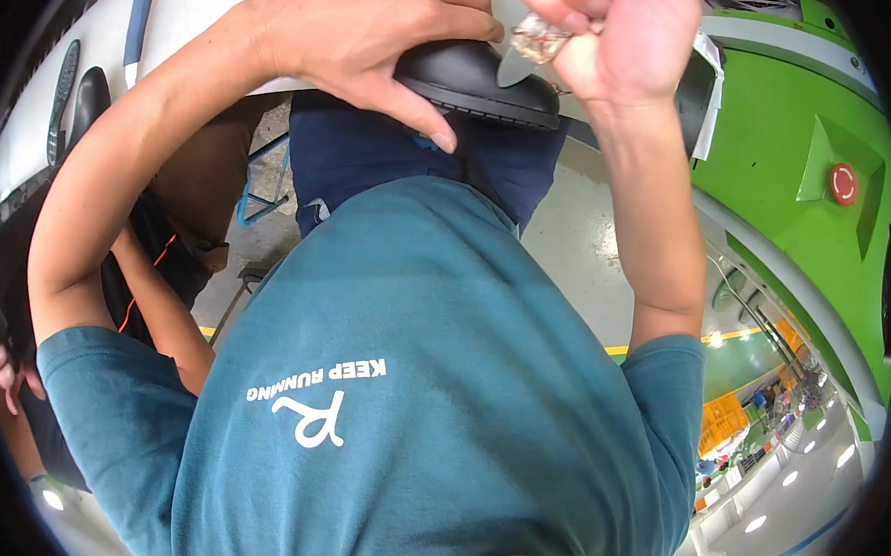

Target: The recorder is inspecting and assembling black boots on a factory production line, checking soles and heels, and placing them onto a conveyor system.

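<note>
A black shoe [464, 75] with a thick ridged sole rests on the pale tabletop, close to its near edge. My left hand [376, 41] lies over the shoe from the left and grips it, the thumb stretched along the near side and the other fingers partly out of frame. In my right hand [625, 47], closed at the shoe's right end, is a small knife [515, 69] with a short rounded metal blade and what looks like a tape-wrapped handle. The blade is against or just over the shoe's upper; I cannot tell whether it touches.
A blue-handled knife [140, 21] lies on the tabletop [194, 14] to the left, near a second black shoe [91, 99] and a dark ridged sole [63, 102]. A green machine [771, 113] with a red button [843, 184] stands at right. Another person's arm [166, 311] shows at left.
</note>
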{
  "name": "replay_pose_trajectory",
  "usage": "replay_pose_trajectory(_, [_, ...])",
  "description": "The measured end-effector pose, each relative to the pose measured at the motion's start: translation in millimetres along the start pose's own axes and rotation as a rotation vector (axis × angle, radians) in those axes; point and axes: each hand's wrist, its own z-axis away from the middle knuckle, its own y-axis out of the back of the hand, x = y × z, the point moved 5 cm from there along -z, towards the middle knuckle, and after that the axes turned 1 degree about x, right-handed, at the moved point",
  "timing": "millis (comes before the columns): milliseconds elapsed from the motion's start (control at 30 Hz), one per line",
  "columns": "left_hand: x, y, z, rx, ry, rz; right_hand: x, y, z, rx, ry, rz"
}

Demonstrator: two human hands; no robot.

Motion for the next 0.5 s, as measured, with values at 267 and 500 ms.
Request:
replay_pose_trajectory(267, [12.0,-6.4,-7.3,0.064,0.109,0.031,24.5,-5.4,9.5,0.057,0.128,-0.029])
replay_pose_trajectory(500, [1.8,-10.4,-2.5,0.158,0.070,0.154,32.4,-24.9,11.9,0.110,0.128,0.006])
